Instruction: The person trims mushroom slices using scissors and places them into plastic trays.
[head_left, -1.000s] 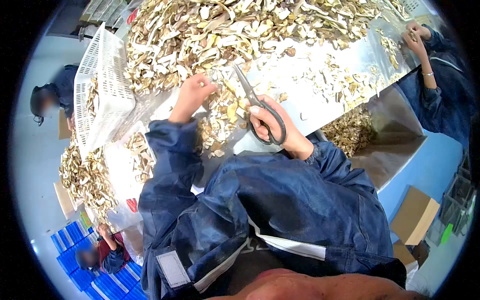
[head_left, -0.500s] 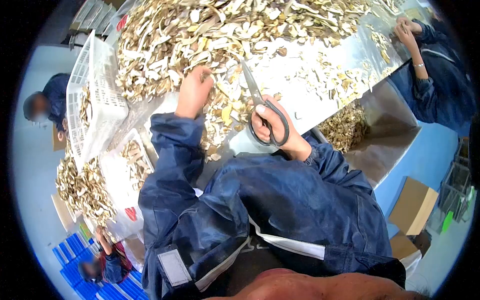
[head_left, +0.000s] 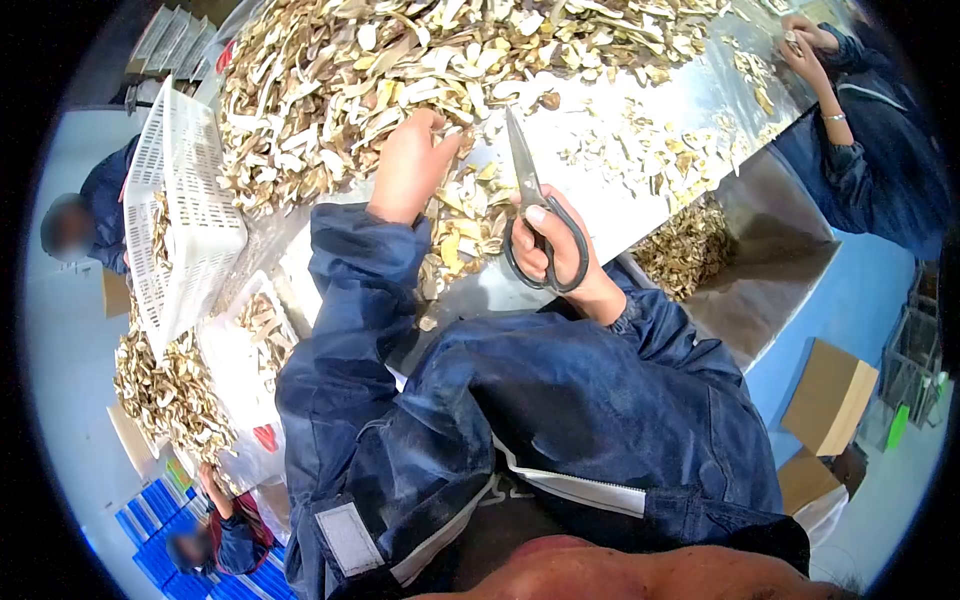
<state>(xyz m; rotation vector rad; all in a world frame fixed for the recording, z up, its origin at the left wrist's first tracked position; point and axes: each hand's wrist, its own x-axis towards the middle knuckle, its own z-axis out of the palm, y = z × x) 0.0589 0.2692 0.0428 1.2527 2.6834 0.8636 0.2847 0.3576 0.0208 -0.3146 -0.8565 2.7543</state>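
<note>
My right hand [head_left: 550,245] is wrapped round the black handles of a pair of scissors [head_left: 524,165], whose blades look closed and point away from me over the table. My left hand [head_left: 415,165] is at the near edge of a large heap of sliced dried mushrooms [head_left: 400,60]. Its thumb and fingers are apart, and no piece shows between them. Between my hands and nearer my body lies a smaller pile of slices [head_left: 460,235]. Thin pale slices [head_left: 660,150] are scattered to the right.
A white perforated basket [head_left: 190,210] stands tilted at the left, beside a white tray [head_left: 265,330] of slices. Below the table's right edge is an open lined box [head_left: 765,260] with mushrooms. One co-worker [head_left: 870,150] is at the right, two others at the left.
My left hand has moved right along the heap, and its fingers have spread. The scissors have stayed in my right hand, now pointing more upright. The whole view has shifted slightly.
</note>
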